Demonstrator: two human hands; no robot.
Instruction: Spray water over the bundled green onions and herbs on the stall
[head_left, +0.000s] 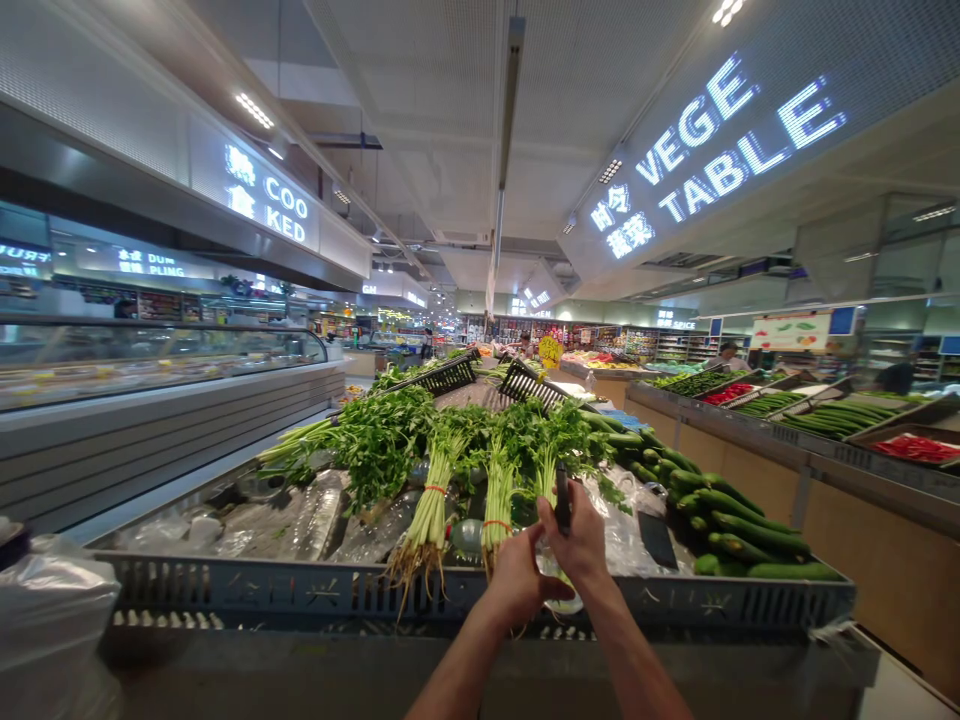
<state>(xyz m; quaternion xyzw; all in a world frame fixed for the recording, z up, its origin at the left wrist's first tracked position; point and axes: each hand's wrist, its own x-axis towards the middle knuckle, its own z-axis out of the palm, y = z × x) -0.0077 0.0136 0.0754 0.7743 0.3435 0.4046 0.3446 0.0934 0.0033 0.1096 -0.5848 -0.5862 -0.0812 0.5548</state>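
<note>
At the right bunch, both your hands meet over its lower stalks. Your right hand is clasped around a dark tool, too small to identify, just beside the stalks on their right. Your left hand lies nearer you than the visible stalks and a little to their left, fingers bent and thumb spread; you cannot tell from this view whether it grips the root end, which it largely hides.

The relation to mind is the bunch's long axis: it runs away from you, leaves far and roots near, so the stalks lie ahead of your left hand and slightly left of your right. Of the two, your right hand is the nearer to the stalks in view.

Just left of the right bunch lies the middle bunch, tied with a red band and running nearly parallel. Farther left come a bottle, then the left bunch, its roots hanging over the edge of the tray. Beyond that, loose greens are heaped to the far left. On the other side of the right bunch, past clear wrap, zucchini are piled.
</note>
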